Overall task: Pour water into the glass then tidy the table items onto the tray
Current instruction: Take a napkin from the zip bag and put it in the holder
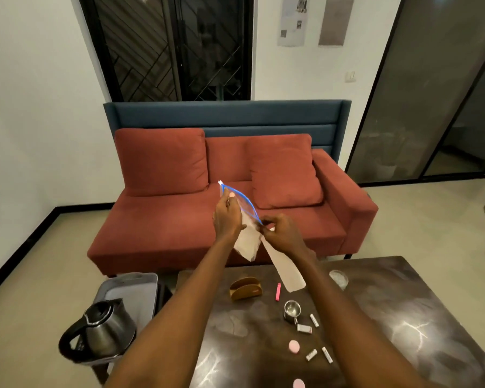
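Tidying is the step in hand, I judge. My left hand [226, 217] pinches the rim of a zip bag [245, 233] raised over the table [389, 317], and my right hand [282, 233] pinches its blue zipper and a napkin [287, 273]. Next, the napkin must slide inside. The tray [129, 287] waits at left, beside the kettle [101, 331].

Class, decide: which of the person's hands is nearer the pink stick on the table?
Right. The right hand is raised above and beyond the pink stick; the left hand is farther left.
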